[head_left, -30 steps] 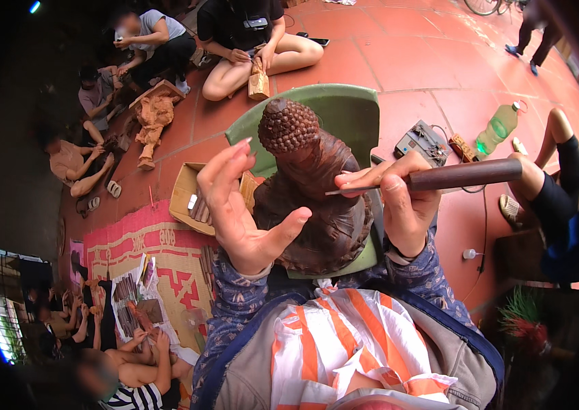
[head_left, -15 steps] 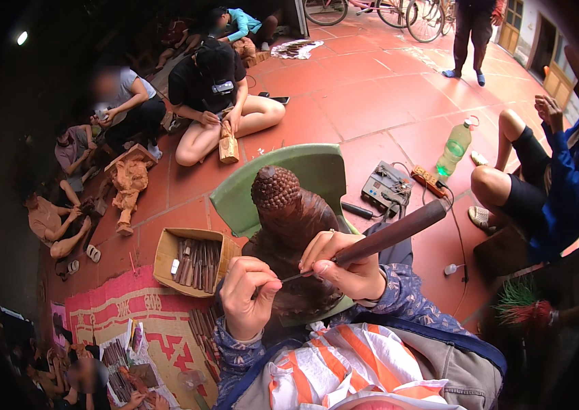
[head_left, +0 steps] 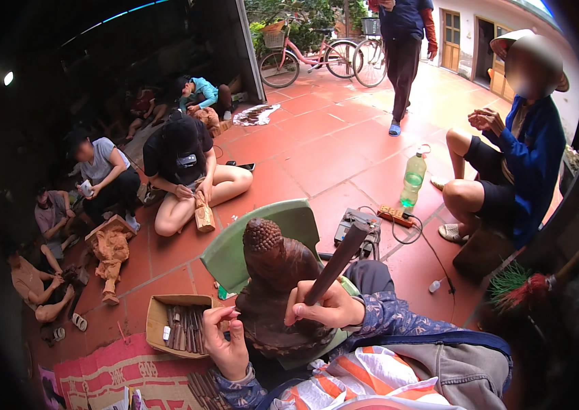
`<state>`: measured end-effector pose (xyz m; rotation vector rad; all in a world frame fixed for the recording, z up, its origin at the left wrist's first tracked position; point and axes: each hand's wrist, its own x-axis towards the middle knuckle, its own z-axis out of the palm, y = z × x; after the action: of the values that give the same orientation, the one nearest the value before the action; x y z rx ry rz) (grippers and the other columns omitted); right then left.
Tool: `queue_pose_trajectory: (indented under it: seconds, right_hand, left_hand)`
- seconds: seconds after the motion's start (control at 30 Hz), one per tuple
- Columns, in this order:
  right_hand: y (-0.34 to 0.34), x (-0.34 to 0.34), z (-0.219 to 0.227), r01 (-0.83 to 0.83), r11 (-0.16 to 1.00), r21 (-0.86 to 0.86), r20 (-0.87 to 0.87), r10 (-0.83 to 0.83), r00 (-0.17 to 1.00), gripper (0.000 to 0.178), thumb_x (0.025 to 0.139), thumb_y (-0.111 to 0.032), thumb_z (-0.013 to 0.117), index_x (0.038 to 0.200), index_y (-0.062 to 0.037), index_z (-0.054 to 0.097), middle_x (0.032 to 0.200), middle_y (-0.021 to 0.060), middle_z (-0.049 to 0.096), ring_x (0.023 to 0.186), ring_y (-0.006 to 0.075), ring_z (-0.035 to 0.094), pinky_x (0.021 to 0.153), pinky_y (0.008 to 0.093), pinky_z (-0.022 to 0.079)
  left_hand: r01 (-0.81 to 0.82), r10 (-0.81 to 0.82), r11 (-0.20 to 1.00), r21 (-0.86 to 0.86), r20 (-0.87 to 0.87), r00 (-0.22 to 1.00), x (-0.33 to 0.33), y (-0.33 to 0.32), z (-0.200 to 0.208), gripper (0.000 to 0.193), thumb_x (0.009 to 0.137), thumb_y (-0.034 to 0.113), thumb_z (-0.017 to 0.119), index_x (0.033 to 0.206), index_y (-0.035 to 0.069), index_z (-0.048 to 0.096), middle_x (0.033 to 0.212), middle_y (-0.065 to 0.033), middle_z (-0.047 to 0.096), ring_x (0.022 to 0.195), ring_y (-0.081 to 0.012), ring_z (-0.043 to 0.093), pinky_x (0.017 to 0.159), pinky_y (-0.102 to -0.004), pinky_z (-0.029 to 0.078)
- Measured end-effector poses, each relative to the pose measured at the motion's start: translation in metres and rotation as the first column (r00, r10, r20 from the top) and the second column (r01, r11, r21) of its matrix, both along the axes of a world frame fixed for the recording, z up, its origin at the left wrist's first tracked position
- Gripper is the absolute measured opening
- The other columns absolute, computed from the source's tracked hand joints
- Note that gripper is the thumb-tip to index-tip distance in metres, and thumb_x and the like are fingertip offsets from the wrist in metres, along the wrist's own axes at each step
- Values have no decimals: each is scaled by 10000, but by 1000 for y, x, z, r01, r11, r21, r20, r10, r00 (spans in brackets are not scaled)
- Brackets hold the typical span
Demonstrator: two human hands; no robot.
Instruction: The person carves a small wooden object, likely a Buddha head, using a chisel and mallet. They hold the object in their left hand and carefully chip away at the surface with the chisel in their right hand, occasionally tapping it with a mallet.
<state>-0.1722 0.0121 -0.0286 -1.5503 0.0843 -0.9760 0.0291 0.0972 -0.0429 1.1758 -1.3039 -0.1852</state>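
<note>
My right hand (head_left: 330, 306) grips a wood-carving tool by its thick dark-brown handle (head_left: 337, 263), which slants up and to the right. The tool's blade is hidden or too thin to make out. My left hand (head_left: 226, 347) is raised to the left of it, thumb and forefinger a little apart, holding nothing that shows. Between and just beyond my hands is a dark-brown carved seated Buddha figure (head_left: 272, 283), with a knobbed head and smooth robe. It stands upright on a green plastic chair (head_left: 303, 220), and my right hand overlaps its side.
A cardboard box (head_left: 158, 321) of carving tools stands left, beside a red patterned mat (head_left: 105, 372). Beyond the chair are a grey electrical box (head_left: 364, 222), a power strip (head_left: 396, 216) and a green bottle (head_left: 413, 181). Several people sit around; one person walks near bicycles (head_left: 279, 68).
My view has tipped up. My left hand has come away from the tool's thin metal end, its fingers loosening. The tool handle has swung more upright in my right hand.
</note>
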Motion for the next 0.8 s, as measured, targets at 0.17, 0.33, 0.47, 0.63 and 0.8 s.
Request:
queue_pose_trajectory:
  seconds: [0.17, 0.33, 0.47, 0.63, 0.8]
  right_hand:
    - [3, -3, -5, -8, 995, -100, -16, 6, 1000, 161, 939, -80, 530, 803, -5, 489, 810, 144, 657, 756, 165, 641, 637, 264, 503]
    - [9, -5, 1, 44, 997, 66, -17, -43, 999, 134, 948, -118, 534, 936, 4, 480, 811, 100, 655, 750, 118, 640, 635, 230, 512]
    - [9, -12, -4, 86, 979, 183, -69, -74, 995, 114, 944, -108, 517, 969, -1, 487, 726, 46, 599, 614, 76, 576, 525, 213, 453]
    - [3, -13, -9, 54, 998, 30, -165, -48, 985, 91, 916, -79, 518, 958, 2, 511, 622, 34, 578, 519, 79, 554, 454, 233, 416]
    - [5, -5, -14, -80, 971, -224, -287, 12, 958, 132, 862, -105, 571, 960, -27, 530, 632, 141, 566, 564, 350, 586, 510, 404, 449]
  left_hand:
    - [12, -12, 1000, -20, -18, 1000, 1, 4, 5, 317, 899, 254, 646, 1035, -6, 525, 909, -78, 505, 797, -148, 534, 733, -262, 465]
    - [23, -23, 1000, -9, -34, 999, -4, 3, 5, 316, 881, 236, 670, 1049, 12, 524, 924, -72, 516, 817, -146, 540, 738, -254, 455]
    - [47, -47, 998, 42, 3, 999, -11, -2, 8, 312, 877, 233, 672, 1055, 15, 535, 929, -77, 546, 838, -157, 555, 731, -264, 453]
    - [92, -99, 990, 104, 65, 993, -16, -9, 13, 362, 869, 318, 672, 1007, -7, 596, 919, -99, 596, 818, -178, 591, 738, -282, 463]
    - [309, -312, 949, 57, 51, 949, -34, -11, 20, 545, 835, 456, 659, 1044, -43, 597, 954, -139, 626, 902, -225, 623, 800, -315, 485]
